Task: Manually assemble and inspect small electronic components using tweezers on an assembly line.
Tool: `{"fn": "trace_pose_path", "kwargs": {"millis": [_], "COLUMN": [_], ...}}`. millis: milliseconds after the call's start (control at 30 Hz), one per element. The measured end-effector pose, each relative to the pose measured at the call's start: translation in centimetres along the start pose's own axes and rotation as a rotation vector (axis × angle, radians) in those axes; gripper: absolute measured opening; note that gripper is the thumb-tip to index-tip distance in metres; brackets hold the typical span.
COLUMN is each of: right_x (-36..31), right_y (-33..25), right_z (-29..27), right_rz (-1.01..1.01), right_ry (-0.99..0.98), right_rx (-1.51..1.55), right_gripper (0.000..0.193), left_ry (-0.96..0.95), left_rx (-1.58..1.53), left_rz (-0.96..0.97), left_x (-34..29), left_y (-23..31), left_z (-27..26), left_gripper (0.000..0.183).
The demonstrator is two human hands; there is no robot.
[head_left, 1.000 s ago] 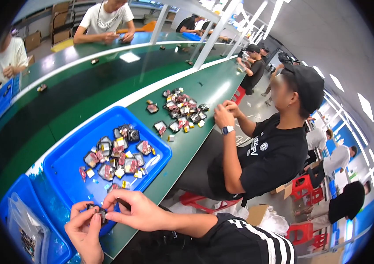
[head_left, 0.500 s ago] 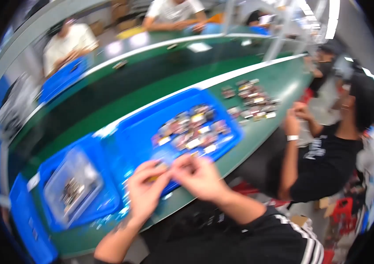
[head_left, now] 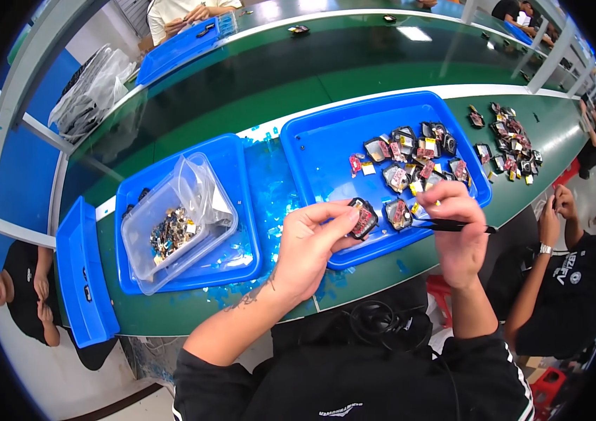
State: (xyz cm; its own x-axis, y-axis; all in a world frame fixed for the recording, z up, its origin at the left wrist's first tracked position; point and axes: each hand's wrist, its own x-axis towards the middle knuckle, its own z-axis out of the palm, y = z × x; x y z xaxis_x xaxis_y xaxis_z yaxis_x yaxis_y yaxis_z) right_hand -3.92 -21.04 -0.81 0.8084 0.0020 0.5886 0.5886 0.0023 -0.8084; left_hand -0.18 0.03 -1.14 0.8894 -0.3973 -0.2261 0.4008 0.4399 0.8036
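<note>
The person's left hand (head_left: 315, 245) is pinching a small black-framed circuit module (head_left: 364, 219) between thumb and fingers, and is holding it tilted over the near side of a blue tray (head_left: 305, 189). The tray is resting by the near edge of a green tabletop (head_left: 171, 309). The right hand (head_left: 460, 231) is keeping its grip closed around black tweezers (head_left: 452, 225), whose tips are pointing left toward the module without touching it; whether those tips are spread or pressed together, I cannot tell.

More modules (head_left: 424, 147) are lying jumbled in the tray's right half, one of them sitting just under the tweezers' tips. Another heap (head_left: 512, 140) is lying toward the tabletop's right end. Near its left end, a second blue tray (head_left: 249, 238) is carrying a clear box (head_left: 140, 245) of small parts (head_left: 171, 235).

As for risks, the thumb is covering only one side of the module, so a slackening pinch could be letting it twist and drop among its look-alikes. A slip of the pointed tweezers could be scratching the board or pricking the left fingers. Anything bouncing over the tray's near rim could be rolling off the tabletop's near edge.
</note>
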Motion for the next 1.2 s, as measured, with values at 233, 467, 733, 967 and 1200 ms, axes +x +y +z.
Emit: {"fn": "trace_pose_path", "kwargs": {"millis": [233, 467, 733, 967, 1200], "right_x": [2.3, 2.8, 3.7, 4.9, 4.6], "right_y": [0.3, -3.3, -5.1, -4.6, -4.7], "right_z": [-1.0, -2.2, -0.8, -0.8, -0.7], "right_rz": [0.055, 0.017, -0.525, -0.651, -0.621], "right_ry": [-0.384, -0.587, -0.554, -0.715, -0.686], "right_rx": [-0.642, -0.734, -0.740, -0.779, -0.805], "right_gripper": [0.030, 0.026, 0.024, 0.023, 0.024], "left_ry": [0.038, 0.000, -0.014, -0.057, -0.108], "left_rx": [-0.061, -0.098, -0.071, -0.065, 0.011], "left_rz": [0.086, 0.067, 0.012, -0.016, -0.080], "left_x": [0.2, -0.5, -0.4, -0.6, -0.7], "left_y": [0.7, 0.5, 0.3, 0.3, 1.0], "left_z": [-0.1, 0.1, 0.3, 0.8, 0.9], "left_gripper": [0.013, 0.008, 0.011, 0.015, 0.033]}}
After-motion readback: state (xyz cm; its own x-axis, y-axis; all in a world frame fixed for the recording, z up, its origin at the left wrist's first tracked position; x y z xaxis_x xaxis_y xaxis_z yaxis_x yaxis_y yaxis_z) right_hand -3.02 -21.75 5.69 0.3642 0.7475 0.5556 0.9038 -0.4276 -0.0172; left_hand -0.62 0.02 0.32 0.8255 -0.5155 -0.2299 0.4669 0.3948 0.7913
